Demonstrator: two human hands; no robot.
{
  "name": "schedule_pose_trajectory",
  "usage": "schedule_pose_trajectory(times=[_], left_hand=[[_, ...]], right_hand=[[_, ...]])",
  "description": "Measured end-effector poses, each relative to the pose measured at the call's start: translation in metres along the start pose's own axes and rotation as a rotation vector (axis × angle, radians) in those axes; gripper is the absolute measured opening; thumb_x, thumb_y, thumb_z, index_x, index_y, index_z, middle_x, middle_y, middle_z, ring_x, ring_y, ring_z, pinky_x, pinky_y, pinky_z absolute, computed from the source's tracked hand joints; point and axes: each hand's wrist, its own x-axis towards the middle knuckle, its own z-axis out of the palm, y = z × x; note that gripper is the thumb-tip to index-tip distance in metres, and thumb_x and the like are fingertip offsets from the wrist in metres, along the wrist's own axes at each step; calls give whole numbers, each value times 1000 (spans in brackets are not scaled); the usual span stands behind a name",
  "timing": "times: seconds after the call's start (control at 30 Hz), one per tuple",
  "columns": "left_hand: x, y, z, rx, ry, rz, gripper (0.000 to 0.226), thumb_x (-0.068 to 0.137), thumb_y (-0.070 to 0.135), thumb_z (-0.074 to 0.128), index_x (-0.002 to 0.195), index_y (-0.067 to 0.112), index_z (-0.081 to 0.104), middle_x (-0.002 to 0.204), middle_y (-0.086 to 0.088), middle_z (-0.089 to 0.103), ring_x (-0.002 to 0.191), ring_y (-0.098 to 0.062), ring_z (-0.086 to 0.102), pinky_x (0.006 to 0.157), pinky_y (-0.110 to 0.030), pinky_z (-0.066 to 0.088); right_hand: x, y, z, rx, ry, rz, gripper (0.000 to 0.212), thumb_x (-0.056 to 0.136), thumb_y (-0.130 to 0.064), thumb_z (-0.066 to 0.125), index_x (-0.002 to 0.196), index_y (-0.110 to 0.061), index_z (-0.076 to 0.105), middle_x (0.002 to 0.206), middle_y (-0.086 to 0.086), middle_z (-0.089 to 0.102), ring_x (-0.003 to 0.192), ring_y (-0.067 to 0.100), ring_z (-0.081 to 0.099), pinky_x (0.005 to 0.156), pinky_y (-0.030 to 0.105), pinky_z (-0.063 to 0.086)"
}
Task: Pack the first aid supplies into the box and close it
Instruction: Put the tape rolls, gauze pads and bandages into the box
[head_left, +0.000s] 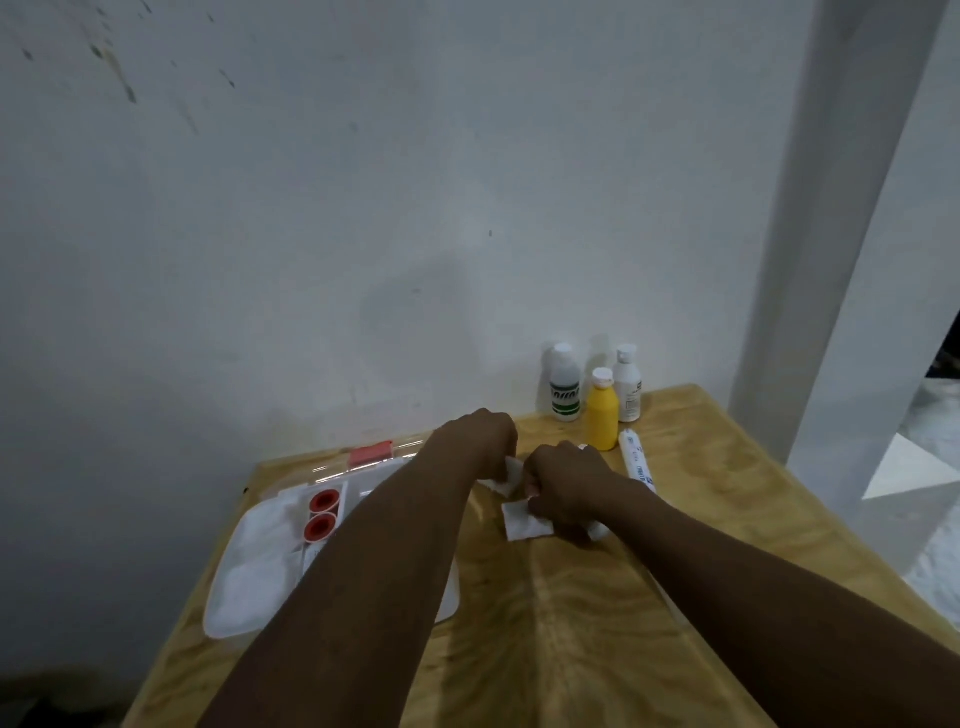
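A small white gauze pad (511, 474) is pinched between the left hand (480, 436) and the right hand (566, 480) above the wooden table (597, 623). A 2nd white pad (524, 522) lies flat just below the right hand. The open white box (249, 561) sits at the left, with 2 red tape rolls (321, 517) inside. 3 bottles (602, 410) stand by the wall, a white tube (636, 462) beside them.

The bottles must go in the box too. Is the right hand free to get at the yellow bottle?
Probably yes, once it lets go. The right hand is pinching a white gauze pad, so it is busy. The yellow bottle stands just beyond it on the table, with nothing between.
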Motion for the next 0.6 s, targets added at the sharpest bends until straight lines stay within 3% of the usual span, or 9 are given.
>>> schedule_pose_trajectory(times=[0.1, 0.23, 0.3, 0.37, 0.47, 0.6], left_hand=[[-8, -10, -16, -112, 74, 11, 23, 83, 19, 76, 105, 18, 72, 113, -6, 66, 91, -21, 62, 74, -31, 51], [-41, -40, -53, -263, 203, -21, 25, 83, 23, 75, 107, 17, 76, 117, -6, 68, 103, -24, 65, 87, -30, 51], [-68, -64, -71, -351, 245, -76, 23, 85, 18, 73, 107, 13, 76, 106, -9, 74, 95, -24, 71, 84, -26, 52], [-102, -93, -84, -442, 282, -141, 20, 85, 11, 72, 105, 9, 77, 88, -10, 76, 77, -20, 73, 70, -19, 53], [-156, -136, -93, -599, 347, -254, 17, 84, 5, 75, 101, 3, 75, 76, -12, 73, 65, -20, 70, 46, -15, 45], [-215, -179, -79, -817, 340, -410, 19, 80, 8, 81, 92, 8, 67, 87, -20, 76, 64, -20, 73, 54, -24, 43]], right_hand=[[3, 1, -10, 134, 53, -20, 12, 80, -25, 67, 92, -23, 64, 99, 1, 66, 92, 20, 63, 82, 38, 54], [5, -8, -41, 291, 209, -54, 10, 76, -16, 70, 81, -23, 64, 90, -2, 64, 83, 17, 63, 76, 33, 53], [5, -22, -60, 382, 293, -47, 12, 75, -15, 72, 83, -21, 66, 88, -1, 63, 79, 18, 62, 72, 29, 50], [4, -47, -75, 486, 337, -48, 12, 74, -14, 73, 82, -20, 66, 82, -1, 63, 72, 16, 60, 63, 25, 46], [-2, -101, -83, 606, 295, -103, 10, 75, -12, 76, 79, -17, 69, 74, -4, 65, 66, 9, 58, 58, 22, 43], [-13, -175, -65, 706, 121, -232, 11, 74, -10, 80, 73, -14, 70, 69, -1, 69, 64, 11, 63, 71, 33, 54]])
